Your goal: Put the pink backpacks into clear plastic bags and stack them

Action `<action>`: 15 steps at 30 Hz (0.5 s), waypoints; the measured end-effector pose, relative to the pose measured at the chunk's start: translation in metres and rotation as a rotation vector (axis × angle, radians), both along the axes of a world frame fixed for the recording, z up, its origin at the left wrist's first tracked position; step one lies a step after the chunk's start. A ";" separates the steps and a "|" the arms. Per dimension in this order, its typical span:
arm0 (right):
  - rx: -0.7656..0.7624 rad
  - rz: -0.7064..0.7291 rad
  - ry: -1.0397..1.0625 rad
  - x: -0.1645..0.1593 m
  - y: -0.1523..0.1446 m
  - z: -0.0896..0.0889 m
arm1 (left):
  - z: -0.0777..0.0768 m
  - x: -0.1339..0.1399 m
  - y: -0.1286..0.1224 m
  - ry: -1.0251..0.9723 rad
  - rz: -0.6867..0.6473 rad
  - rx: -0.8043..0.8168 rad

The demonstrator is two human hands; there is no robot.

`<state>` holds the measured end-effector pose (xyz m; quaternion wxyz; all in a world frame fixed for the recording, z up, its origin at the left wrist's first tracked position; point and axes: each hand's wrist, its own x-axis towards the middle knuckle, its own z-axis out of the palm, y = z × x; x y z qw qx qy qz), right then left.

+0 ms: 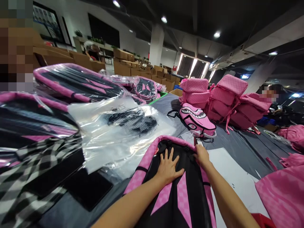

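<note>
A pink and black backpack (156, 193) lies in front of me with its black panel facing up and two pink checkered stripes on it. My left hand (168, 166) rests flat on that panel, fingers spread. At the bag's upper right edge, my right hand (202, 155) is closed on the pink border; its fingertips are partly hidden. A small dark and white tag (198, 141) shows just above that hand. Close beyond the backpack lies a pink bag with a shark-mouth print (198, 120). A clear plastic bag (95, 126) with black print spreads out to the left.
Plastic-wrapped backpacks (78, 80) lie at left, near a black-and-white checkered cloth (47, 167) and a black flat object (89, 188). Pink backpacks (228, 95) stand at the back right. A white sheet (234, 177) and pink fabric (282, 190) lie at right. Other people are farther off.
</note>
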<state>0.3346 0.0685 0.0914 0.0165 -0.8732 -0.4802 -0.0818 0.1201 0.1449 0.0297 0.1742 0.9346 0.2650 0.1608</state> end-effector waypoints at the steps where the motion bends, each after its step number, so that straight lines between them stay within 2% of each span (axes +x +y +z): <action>1: 0.004 0.023 -0.005 -0.015 -0.013 0.001 | 0.001 0.000 -0.001 -0.002 0.004 -0.001; 4: 0.085 0.184 -0.027 -0.076 -0.060 -0.008 | 0.006 -0.001 -0.002 -0.007 0.024 -0.023; 7: 0.189 0.379 -0.063 -0.137 -0.090 -0.034 | 0.017 -0.005 0.000 -0.016 0.035 -0.043; 10: 0.168 0.341 -0.082 -0.169 -0.090 -0.058 | 0.037 -0.024 -0.006 -0.021 -0.014 -0.014; 12: 0.133 0.312 -0.071 -0.173 -0.081 -0.067 | 0.052 -0.049 -0.019 -0.056 -0.217 0.015; 15: 0.092 0.312 -0.032 -0.171 -0.066 -0.071 | 0.061 -0.092 -0.048 -0.069 -0.760 0.042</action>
